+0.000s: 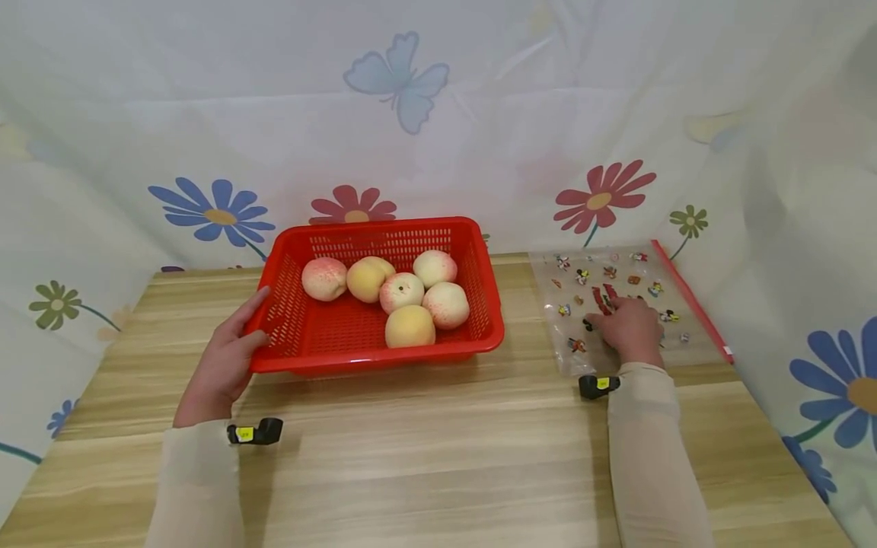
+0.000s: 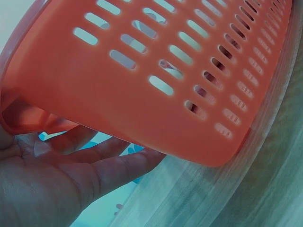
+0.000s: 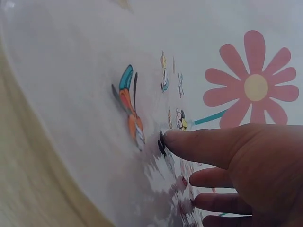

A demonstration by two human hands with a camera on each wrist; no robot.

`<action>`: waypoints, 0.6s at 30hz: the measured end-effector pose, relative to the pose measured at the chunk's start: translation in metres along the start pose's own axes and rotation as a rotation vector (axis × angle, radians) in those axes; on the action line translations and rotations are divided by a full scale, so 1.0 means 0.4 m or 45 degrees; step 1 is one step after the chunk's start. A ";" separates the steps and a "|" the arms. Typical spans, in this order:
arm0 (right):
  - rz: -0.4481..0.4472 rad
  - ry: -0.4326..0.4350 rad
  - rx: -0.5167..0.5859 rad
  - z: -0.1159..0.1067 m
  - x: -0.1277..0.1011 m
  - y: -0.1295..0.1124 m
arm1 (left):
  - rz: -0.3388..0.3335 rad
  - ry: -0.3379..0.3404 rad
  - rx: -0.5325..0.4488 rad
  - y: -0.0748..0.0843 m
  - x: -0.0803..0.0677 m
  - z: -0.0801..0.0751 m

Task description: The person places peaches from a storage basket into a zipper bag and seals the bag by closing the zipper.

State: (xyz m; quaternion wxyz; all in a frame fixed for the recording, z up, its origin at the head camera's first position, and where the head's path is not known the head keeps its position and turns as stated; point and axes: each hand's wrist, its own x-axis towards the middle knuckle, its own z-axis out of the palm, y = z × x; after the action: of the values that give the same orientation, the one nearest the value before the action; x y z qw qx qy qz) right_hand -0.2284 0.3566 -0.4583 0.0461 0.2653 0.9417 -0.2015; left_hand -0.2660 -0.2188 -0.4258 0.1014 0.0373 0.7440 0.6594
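Left hand (image 1: pixel 222 365) flat against the left end wall of red basket (image 1: pixel 473 251), fingers straight, thumb up near the rim; nothing gripped. Left wrist view: palm (image 2: pixel 42 184) and straight fingers just under the slotted orange-red wall (image 2: pixel 156 61), fingertips touching or nearly touching it, contact not certain from that angle.

Basket standing on wooden table (image 1: pixel 438 441), toward the back, centre-left. Six peaches (image 1: pixel 400 293) inside, clustered toward the rear and right part of the floor, touching one another; front-left part of the floor bare.

Right hand (image 1: pixel 630 331) resting palm down on clear zip bag (image 1: pixel 617 304), fingers extended and loosely spread, pressing on the film, not pinching it. Right wrist view: index fingertip (image 3: pixel 173 139) on the plastic beside a small printed cartoon figure (image 3: pixel 132 118); other fingers slightly bent beneath it.

Bag lying flat on the table to the right of the basket, well apart from it, red zip strip (image 1: pixel 688 297) along its far right edge. Small cartoon prints scattered across the film.

Floral cloth backdrop (image 1: pixel 411 114) behind and at both sides of the table.
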 end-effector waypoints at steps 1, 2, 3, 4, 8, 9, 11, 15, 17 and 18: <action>0.001 -0.001 0.001 0.000 -0.001 0.000 | 0.002 -0.002 -0.004 0.000 0.000 0.000; 0.004 -0.002 0.003 0.001 0.000 0.001 | 0.003 -0.002 -0.001 0.000 0.000 0.001; 0.008 -0.003 0.010 0.002 -0.001 0.001 | 0.002 -0.003 -0.002 0.001 0.000 0.001; 0.011 -0.003 0.013 0.002 0.000 0.001 | 0.001 -0.002 -0.004 0.001 -0.001 0.001; 0.009 -0.019 0.015 0.002 0.001 0.004 | -0.005 0.002 0.003 0.002 -0.002 0.001; 0.004 -0.023 0.017 0.002 0.001 0.005 | -0.005 0.002 0.004 0.002 -0.002 0.001; -0.005 -0.042 0.032 -0.001 -0.001 0.009 | -0.006 0.003 0.013 0.002 -0.001 0.002; -0.019 -0.113 0.049 -0.011 -0.004 0.018 | -0.012 0.005 0.009 0.000 0.001 0.000; -0.026 -0.159 0.054 -0.017 -0.005 0.024 | -0.013 0.005 0.006 -0.001 0.002 -0.001; -0.031 -0.180 0.053 -0.021 -0.005 0.026 | -0.013 0.004 0.005 -0.001 0.002 -0.001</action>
State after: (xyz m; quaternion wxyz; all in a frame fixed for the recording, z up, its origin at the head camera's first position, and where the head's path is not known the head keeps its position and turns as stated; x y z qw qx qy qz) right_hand -0.2212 0.3670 -0.4541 0.1045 0.2398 0.9349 -0.2398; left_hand -0.2668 -0.2192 -0.4263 0.1035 0.0328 0.7457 0.6574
